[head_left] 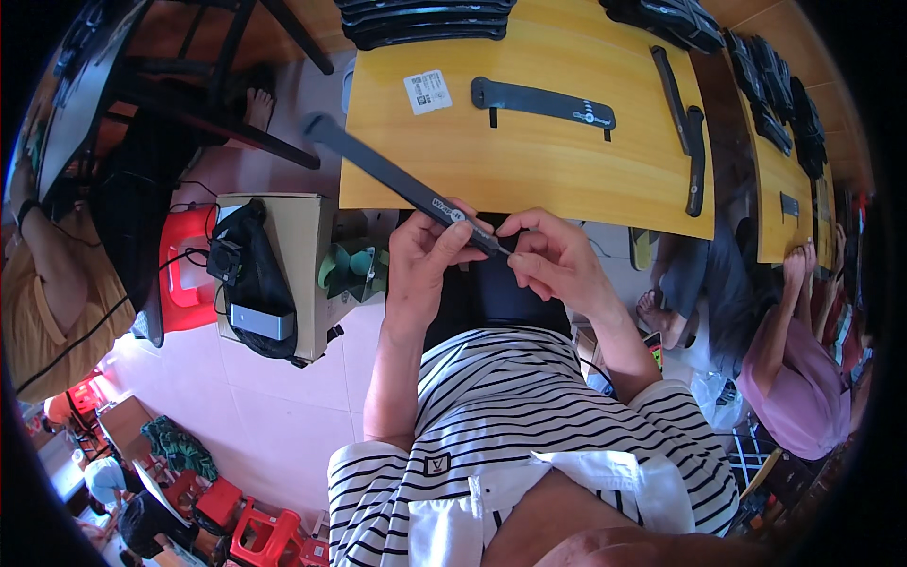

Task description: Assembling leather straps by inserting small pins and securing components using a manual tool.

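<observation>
Black strap (pixel 385 177) slants over the near left corner of the yellow surface (pixel 567 170). Your left hand (pixel 425 248) has its fingers clamped on it; your right hand (pixel 559 260) pinches its lower end between the fingers. A second strap (pixel 539 101) lies beyond, with a white label (pixel 428 92) toward the left edge.

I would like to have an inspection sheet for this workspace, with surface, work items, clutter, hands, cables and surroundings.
Surface: yellow table, wood grain visible.
Work items: slanted dark strap in hand; wide strap lying flat; two narrow straps near the right edge.
Clutter: white label; dark stacks at the far edge.
Left hand: grips the slanted strap.
Right hand: pinches its near end.
Cables: black cable at left; ends unclear.
Surroundings: cardboard box carrying a black bag-like item and silver device; red stools; co-workers on both sides.
</observation>
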`<state>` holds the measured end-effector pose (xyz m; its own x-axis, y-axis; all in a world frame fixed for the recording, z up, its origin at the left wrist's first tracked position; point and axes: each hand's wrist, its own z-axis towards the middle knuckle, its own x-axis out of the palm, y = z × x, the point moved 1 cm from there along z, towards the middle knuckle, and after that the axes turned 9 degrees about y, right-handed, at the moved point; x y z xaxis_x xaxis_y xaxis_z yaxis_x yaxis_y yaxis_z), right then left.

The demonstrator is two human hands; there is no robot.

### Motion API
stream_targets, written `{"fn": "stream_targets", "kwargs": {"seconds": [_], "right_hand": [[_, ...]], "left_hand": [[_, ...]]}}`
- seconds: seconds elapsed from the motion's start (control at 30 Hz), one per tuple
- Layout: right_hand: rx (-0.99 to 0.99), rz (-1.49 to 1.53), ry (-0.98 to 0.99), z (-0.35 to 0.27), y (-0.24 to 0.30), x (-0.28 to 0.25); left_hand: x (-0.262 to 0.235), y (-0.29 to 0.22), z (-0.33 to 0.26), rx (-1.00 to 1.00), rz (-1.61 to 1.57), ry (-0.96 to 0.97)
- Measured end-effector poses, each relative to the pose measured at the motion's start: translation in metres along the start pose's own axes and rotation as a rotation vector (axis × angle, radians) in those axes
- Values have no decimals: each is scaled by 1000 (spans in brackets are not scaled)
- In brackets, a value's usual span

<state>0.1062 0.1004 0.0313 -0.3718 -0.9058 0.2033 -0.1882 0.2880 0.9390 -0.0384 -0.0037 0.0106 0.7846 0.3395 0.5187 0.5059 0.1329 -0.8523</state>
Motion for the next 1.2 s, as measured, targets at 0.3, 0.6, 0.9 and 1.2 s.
{"fn": "stream_targets", "kwargs": {"seconds": [0.3, 0.6, 0.9, 1.2], "right_hand": [[-156, -147, 180, 6, 4, 0], [-162, -83, 191, 11, 6, 6], [-111, -27, 179, 11, 5, 7], [-49, -15, 84, 15, -3, 8]], "left_hand": [[-10, 6, -1, -216, -275, 191], [-12, 12, -4, -142, -342, 162], [-12, 9, -7, -80, -327, 123], [-12, 3, -11, -256, 26, -92]]}}
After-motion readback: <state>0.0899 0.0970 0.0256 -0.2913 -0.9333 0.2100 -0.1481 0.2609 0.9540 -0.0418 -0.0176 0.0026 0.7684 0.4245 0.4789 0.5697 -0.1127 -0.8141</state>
